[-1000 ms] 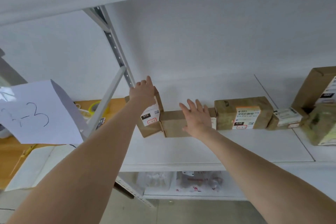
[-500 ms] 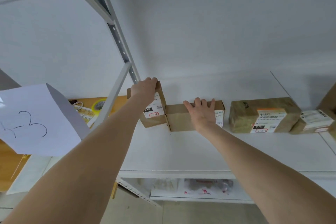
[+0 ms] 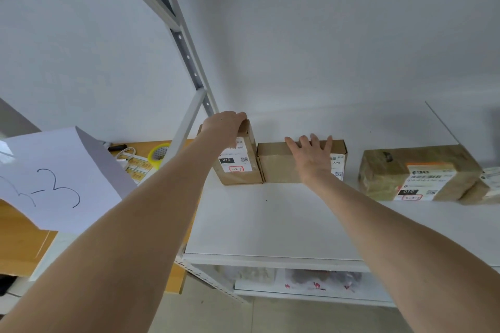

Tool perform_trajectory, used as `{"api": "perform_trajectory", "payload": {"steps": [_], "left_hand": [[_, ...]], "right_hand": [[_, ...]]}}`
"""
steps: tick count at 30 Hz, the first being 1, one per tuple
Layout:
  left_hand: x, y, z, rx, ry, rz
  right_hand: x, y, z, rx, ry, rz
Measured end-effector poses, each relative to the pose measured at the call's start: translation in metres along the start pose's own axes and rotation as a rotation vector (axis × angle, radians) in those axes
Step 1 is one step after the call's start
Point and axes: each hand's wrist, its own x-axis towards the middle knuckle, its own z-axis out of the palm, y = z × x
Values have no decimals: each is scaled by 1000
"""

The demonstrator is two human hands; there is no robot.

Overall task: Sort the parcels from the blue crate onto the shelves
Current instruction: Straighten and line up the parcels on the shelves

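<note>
Left hand (image 3: 224, 127): fingers curled over the top of tall box (image 3: 240, 163), at shelf (image 3: 270, 222) back-left corner. Right hand (image 3: 311, 155): flat, fingers spread on flat box (image 3: 276, 163), shelf back, touching tall box. Taped box (image 3: 389, 170) further right on shelf.

You're standing in a parcel stockroom. A white steel shelf (image 3: 270, 224) on a perforated upright (image 3: 186, 51) carries cardboard parcels (image 3: 276, 167) along its back edge. The upright carton (image 3: 239, 170) and taped parcel (image 3: 384, 170) bear barcoded shipping labels. A handwritten paper sign (image 3: 54, 181) ending "-3" shows at left. Beyond it, a wooden surface (image 3: 21, 246) holds a yellow tape roll (image 3: 158, 153) and label sheets (image 3: 138, 167).
</note>
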Motion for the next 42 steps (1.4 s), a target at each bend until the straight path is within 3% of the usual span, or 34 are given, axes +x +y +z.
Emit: {"api": "perform_trajectory", "payload": {"steps": [8, 15, 20, 28, 34, 38, 42], "left_hand": [[-2, 11, -7, 42, 43, 24], [1, 13, -2, 17, 119, -34], [-3, 9, -6, 8, 79, 27], [-12, 6, -5, -7, 73, -22], [-12, 27, -5, 120, 71, -17], [-9, 67, -11, 47, 83, 137], [-7, 125, 6, -81, 7, 251]], "right_hand": [[-13, 4, -15, -91, 32, -44], [-14, 11, -12, -19, 21, -17], [-16, 5, -12, -11, 26, -24], [-22, 3, -9, -10, 76, -27], [-32, 7, -9, -3, 124, -72], [-48, 52, -22, -9, 155, 114], [-65, 105, -21, -33, -3, 404]]}}
